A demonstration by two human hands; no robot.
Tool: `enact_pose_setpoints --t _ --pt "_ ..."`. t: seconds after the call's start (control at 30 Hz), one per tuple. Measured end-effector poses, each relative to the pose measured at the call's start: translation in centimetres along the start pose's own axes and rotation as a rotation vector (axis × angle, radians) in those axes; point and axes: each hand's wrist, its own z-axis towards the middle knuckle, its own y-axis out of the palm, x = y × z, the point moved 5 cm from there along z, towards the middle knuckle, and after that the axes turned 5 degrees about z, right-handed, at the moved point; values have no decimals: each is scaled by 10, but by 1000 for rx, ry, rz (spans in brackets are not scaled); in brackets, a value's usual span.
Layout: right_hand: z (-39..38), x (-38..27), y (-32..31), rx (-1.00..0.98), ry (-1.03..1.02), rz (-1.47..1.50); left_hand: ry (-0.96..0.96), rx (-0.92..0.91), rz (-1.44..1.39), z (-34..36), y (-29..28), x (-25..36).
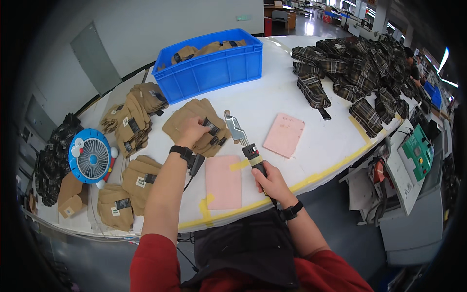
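Observation:
My left hand (pixel 193 130) reaches over a stack of tan fabric pieces (pixel 185 114), its fingers closed at the edge of the top one beside a black label (pixel 211 126). My right hand (pixel 271 181) is wrapped round the black handle of a corded hand tool (pixel 253 155). The tool's shiny metal head points up and away from me, over the white table, just right of the tan stack. Below the stack a pink pad (pixel 223 187) lies taped to the table. Another pink pad (pixel 284 135), with dark specks, lies right of the tool.
A blue crate (pixel 209 73) holding tan pieces stands behind. More tan stacks (pixel 134 121) lie left, near a blue toy-like fan (pixel 90 155) and a cardboard box (pixel 73 196). Dark plaid pieces (pixel 360 68) are heaped at the back right. Yellow tape (pixel 321 174) runs along the table edge.

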Motion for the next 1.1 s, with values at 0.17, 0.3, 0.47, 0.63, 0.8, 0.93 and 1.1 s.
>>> enact_pose_setpoints --t 0.17,0.3,0.47,0.63,0.8,0.93,1.1 --pt "1 -3 2 -8 -3 11 194 148 -288 -26 -5 -11" --pt "0 0 -6 14 26 4 227 107 -288 -106 -15 14" --pt "-2 -2 -2 12 -21 -13 210 57 10 -202 -12 26" --pt "0 -4 0 17 -8 -38 158 12 -5 -252 19 25" --pt "3 -2 0 21 -37 -48 146 95 -244 -271 32 29" --pt "2 -2 0 29 -29 -55 134 63 -217 -272 42 26" --pt "1 -2 0 36 -37 -57 148 89 -220 -278 50 29"
